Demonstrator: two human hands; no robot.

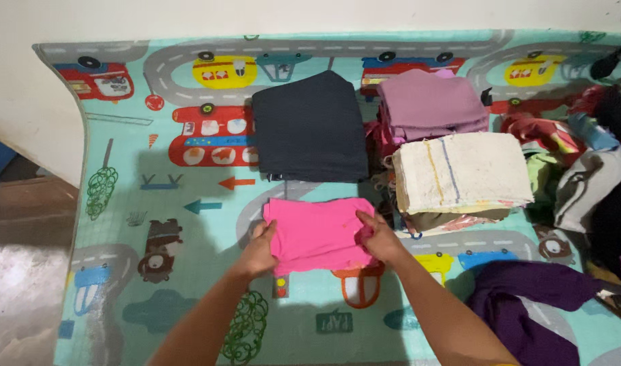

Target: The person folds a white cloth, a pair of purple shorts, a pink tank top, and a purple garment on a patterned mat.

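On a road-print play mat (188,285), left hand (259,247) and right hand (378,238) pinch a half-folded pink cotton garment (317,234); 3 folded stacks (310,129) look done, and a loose clothes heap (588,183) remains.

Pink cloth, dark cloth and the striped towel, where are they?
pink cloth (318,230), head view, middle of its folded top
dark cloth (310,129), head view, centre of the folded square
striped towel (459,166), head view, top face beside the stripes

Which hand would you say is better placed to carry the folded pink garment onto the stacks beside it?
Probably the right hand: it grips the pink garment on the edge nearest the towel stack; the left hand is farther.
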